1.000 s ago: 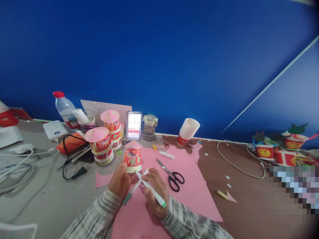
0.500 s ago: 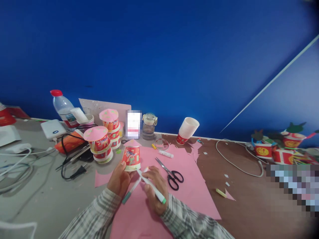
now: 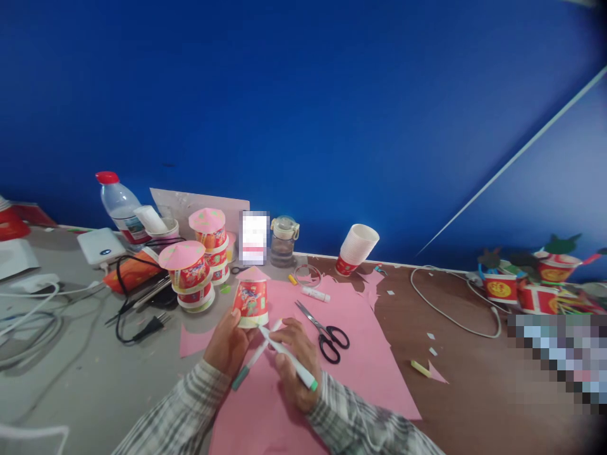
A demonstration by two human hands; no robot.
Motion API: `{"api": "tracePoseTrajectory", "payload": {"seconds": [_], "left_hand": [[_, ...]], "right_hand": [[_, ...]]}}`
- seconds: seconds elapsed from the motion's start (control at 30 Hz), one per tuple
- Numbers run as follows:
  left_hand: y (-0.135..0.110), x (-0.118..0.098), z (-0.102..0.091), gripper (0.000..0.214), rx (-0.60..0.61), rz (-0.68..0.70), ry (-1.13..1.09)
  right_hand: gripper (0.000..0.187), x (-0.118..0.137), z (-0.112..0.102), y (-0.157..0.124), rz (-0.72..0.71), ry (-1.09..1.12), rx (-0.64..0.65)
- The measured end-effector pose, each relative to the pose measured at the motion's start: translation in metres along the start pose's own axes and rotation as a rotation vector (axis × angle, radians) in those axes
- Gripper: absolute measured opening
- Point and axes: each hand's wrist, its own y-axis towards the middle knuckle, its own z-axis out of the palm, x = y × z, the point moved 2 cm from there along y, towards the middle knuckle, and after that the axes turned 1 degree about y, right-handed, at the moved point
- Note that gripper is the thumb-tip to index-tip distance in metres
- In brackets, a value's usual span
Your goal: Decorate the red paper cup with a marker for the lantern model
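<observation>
My left hand is closed around the lower left side of a red printed paper cup, which stands upside down with a pink paper cone on top. Between the fingers of my right hand is a white marker with a green end, its tip at the cup's pale bottom rim. A second pen, white with a dark green cap, crosses beneath the marker over the pink paper. Black-handled scissors lie partly spread to the right of my right hand.
Two stacked-cup models with pink cone roofs stand at left, near a black plug and cables. Behind are a water jar, a glue stick and a tilted cup stack. Decorated cups sit far right.
The marker tip has shifted slightly left along the cup's rim, and the cup appears turned a little. Both hands keep nearly the same place.
</observation>
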Motion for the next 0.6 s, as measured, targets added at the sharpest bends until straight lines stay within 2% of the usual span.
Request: {"api": "tracePoseTrajectory", "payload": {"seconds": [0.17,0.37,0.6], "left_hand": [[-0.0011,-0.0005,0.0019,0.035,0.009,-0.011,0.012],[-0.0001,-0.0008,0.001,0.034,-0.003,0.004,0.016],[-0.0007,-0.0001,-0.0003,0.033,0.025,-0.004,0.007]], "right_hand": [[0.021,0.0008,-0.0029,0.0032,-0.005,-0.082,-0.049],[0.023,0.0024,-0.0029,0.0027,0.008,-0.062,-0.017],[0.021,0.0013,-0.0039,0.0049,0.022,-0.076,-0.055]]}}
